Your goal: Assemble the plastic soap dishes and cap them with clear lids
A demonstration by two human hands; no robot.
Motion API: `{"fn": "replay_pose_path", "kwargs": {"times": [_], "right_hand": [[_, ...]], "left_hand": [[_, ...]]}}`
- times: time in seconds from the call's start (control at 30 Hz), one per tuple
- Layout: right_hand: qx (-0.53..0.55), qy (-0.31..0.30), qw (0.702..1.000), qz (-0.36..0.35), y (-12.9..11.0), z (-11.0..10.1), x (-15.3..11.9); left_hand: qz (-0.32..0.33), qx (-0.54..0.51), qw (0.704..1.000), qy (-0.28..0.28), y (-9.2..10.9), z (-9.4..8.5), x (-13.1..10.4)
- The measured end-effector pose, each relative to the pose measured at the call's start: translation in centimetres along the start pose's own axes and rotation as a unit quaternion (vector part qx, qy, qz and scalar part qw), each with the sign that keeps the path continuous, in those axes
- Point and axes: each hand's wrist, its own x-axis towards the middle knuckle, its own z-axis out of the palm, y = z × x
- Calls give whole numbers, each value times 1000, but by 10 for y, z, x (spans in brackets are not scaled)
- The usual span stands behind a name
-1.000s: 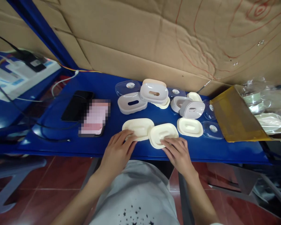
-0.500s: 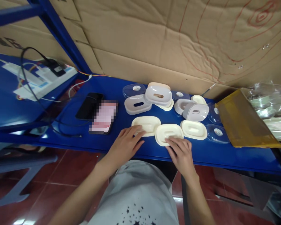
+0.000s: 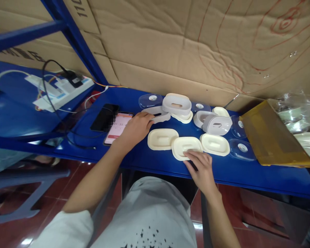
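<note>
My left hand [image 3: 141,127] is on the near left edge of a white slotted tray [image 3: 161,115], its fingers close together around the rim. My right hand [image 3: 200,168] pinches the near edge of the middle cream dish [image 3: 183,144]. One cream dish [image 3: 162,139] lies to its left and another cream dish [image 3: 215,144] to its right. Behind them, a white slotted piece [image 3: 177,104] rests over other pieces. To the right, a white slotted cover [image 3: 217,125] leans on a white ring-like piece [image 3: 202,117].
Clear lids [image 3: 241,148] lie at the right and back. Two phones [image 3: 119,129] sit at the left, beside cables and a power strip [image 3: 64,94]. An open carton [image 3: 263,134] with wrapped pieces stands at the right, and cardboard [image 3: 157,48] rises behind.
My left hand has moved from the left cream dish up and back to the white slotted tray. My right hand remains at the middle cream dish. The view has shifted slightly.
</note>
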Motion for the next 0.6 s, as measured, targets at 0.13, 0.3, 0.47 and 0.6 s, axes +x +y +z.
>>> {"fn": "replay_pose_path", "kwargs": {"times": [0.13, 0.3, 0.47, 0.6], "right_hand": [[18, 11, 1000, 5, 9, -2, 24], [17, 25, 999, 27, 20, 6, 67], [-9, 1, 999, 31, 17, 9, 90], [-15, -63, 996, -54, 3, 7, 84]], "left_hand": [[47, -70, 994, 73, 10, -4, -40], [81, -73, 992, 70, 27, 8, -82], [102, -37, 994, 32, 41, 17, -88], [118, -8, 992, 31, 45, 22, -88]]}}
